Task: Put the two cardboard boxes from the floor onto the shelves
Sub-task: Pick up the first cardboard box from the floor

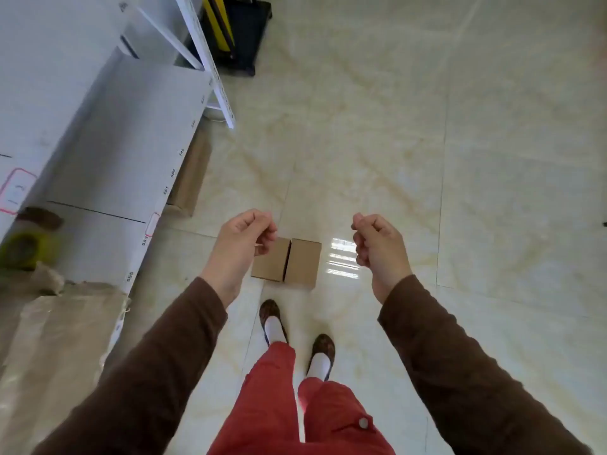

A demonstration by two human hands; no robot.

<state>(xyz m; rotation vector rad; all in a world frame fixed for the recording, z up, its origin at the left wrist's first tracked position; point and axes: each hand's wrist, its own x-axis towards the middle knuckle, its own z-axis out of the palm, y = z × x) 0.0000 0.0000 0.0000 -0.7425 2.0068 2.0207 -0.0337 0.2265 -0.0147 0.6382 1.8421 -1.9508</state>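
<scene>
Two small brown cardboard boxes lie side by side and touching on the glossy tiled floor, just ahead of my feet: the left box (270, 261) and the right box (303, 264). My left hand (241, 239) hovers above and left of them, fingers curled, holding nothing; it hides the left box's upper corner. My right hand (377, 246) hangs to the right of the boxes, also loosely curled and empty. The white shelves (124, 133) run along the left side.
A larger cardboard box (190, 178) sits on the floor under the shelf edge. A roll of yellow-green tape (23, 247) and brown wrapping material (65, 323) lie at the lower left. A dark trolley (243, 31) stands at the top.
</scene>
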